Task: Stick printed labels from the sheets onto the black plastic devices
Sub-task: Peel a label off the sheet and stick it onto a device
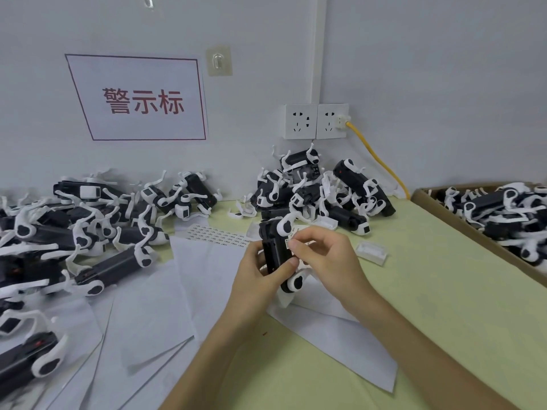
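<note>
a black device [276, 250] is gripped upright by the left hand [260, 279] above the tabletop [414, 291], while a small printed label [288, 241] is pinched against its side by the right hand [322, 258].

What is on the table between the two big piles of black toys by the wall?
In the head view, mostly bare green table, with a loose white clip and the label sheet lying just in front of the gap.

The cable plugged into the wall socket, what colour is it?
Yellow. The cable shows best in the head view, running down from the wall socket towards the table.
</note>
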`<action>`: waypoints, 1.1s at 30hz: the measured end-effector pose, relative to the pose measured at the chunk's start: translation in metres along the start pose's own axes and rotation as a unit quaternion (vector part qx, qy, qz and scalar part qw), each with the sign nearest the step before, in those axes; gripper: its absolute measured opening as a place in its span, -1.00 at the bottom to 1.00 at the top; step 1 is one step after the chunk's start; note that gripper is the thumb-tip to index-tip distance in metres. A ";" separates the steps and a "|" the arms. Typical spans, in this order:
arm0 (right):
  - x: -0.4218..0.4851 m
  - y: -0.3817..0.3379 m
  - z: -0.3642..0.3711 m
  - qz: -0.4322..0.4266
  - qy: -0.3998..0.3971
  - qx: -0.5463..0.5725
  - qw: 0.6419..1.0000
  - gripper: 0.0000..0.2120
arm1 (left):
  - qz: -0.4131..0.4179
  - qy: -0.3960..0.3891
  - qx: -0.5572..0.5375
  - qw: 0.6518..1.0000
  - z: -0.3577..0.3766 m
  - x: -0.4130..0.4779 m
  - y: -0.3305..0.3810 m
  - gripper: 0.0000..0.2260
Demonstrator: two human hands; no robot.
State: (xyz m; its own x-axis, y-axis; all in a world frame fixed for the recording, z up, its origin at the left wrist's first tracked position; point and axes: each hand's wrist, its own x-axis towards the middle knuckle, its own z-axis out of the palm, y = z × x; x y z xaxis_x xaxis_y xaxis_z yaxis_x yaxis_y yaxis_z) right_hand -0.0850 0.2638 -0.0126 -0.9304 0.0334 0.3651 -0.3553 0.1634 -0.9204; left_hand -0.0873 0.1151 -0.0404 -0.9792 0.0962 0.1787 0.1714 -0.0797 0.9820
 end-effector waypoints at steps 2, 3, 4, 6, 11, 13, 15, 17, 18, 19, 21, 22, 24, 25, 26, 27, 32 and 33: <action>-0.001 0.000 0.000 -0.004 0.005 -0.012 1.000 -0.88 | 0.011 0.003 0.016 1.000 0.001 0.000 -0.001 -0.71; -0.001 0.000 0.000 -0.005 0.008 -0.014 1.000 -0.88 | 0.016 0.003 0.024 1.000 0.001 0.001 -0.001 -0.71; -0.002 0.000 0.001 -0.007 0.010 -0.016 1.000 -0.89 | 0.019 0.002 0.029 0.999 0.002 0.001 -0.002 -0.73; -0.003 0.000 0.002 -0.004 0.011 -0.020 1.000 -0.89 | 0.018 0.001 0.034 0.999 0.003 0.000 -0.003 -0.73; -0.005 0.002 0.005 0.015 0.022 -0.024 0.999 -0.90 | 0.017 -0.008 0.035 0.999 0.004 -0.003 -0.009 -0.71; -0.005 0.002 0.006 0.014 0.028 -0.027 0.999 -0.90 | 0.021 -0.012 0.039 0.999 0.005 -0.004 -0.010 -0.70; -0.005 0.002 0.007 0.011 0.031 -0.033 0.999 -0.90 | 0.024 -0.012 0.045 0.999 0.005 -0.004 -0.010 -0.69; -0.005 0.003 0.007 0.008 0.033 -0.035 0.999 -0.90 | 0.025 -0.011 0.050 0.998 0.006 -0.004 -0.010 -0.66; -0.005 0.003 0.007 0.008 0.035 -0.037 0.999 -0.90 | 0.026 -0.010 0.054 0.998 0.006 -0.004 -0.011 -0.65; -0.005 0.003 0.007 0.008 0.038 -0.039 0.998 -0.90 | 0.026 -0.010 0.058 0.998 0.006 -0.003 -0.011 -0.66; -0.005 0.003 0.007 0.010 0.039 -0.042 0.998 -0.89 | 0.025 -0.008 0.066 0.997 0.006 -0.003 -0.012 -0.69; -0.005 0.002 0.008 0.009 0.040 -0.043 0.998 -0.88 | 0.025 -0.008 0.069 0.997 0.006 -0.002 -0.012 -0.69; -0.006 0.002 0.008 0.007 0.041 -0.045 0.998 -0.88 | 0.027 -0.009 0.074 0.997 0.006 -0.002 -0.013 -0.69; -0.006 0.002 0.008 0.005 0.043 -0.046 0.998 -0.89 | 0.029 -0.008 0.075 0.997 0.007 -0.002 -0.013 -0.67; -0.006 0.002 0.008 0.004 0.044 -0.047 0.998 -0.89 | 0.030 -0.006 0.076 0.997 0.007 -0.003 -0.012 -0.65; -0.006 0.002 0.008 0.004 0.046 -0.047 0.998 -0.89 | 0.030 -0.005 0.076 0.997 0.007 -0.003 -0.012 -0.63; -0.007 0.002 0.009 0.002 0.052 -0.053 0.997 -0.90 | 0.028 -0.001 0.077 0.997 0.008 -0.003 -0.012 -0.58; -0.007 0.002 0.009 0.002 0.053 -0.054 0.997 -0.89 | 0.028 0.000 0.079 0.997 0.008 -0.003 -0.012 -0.56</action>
State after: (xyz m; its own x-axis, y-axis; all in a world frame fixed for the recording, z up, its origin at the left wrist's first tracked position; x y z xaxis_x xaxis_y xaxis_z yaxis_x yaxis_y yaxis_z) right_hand -0.0804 0.2552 -0.0183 -0.9151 0.1365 0.3795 -0.3348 0.2673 -0.9036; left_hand -0.0854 0.1239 -0.0523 -0.9677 0.0955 0.2334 0.2406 0.0717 0.9680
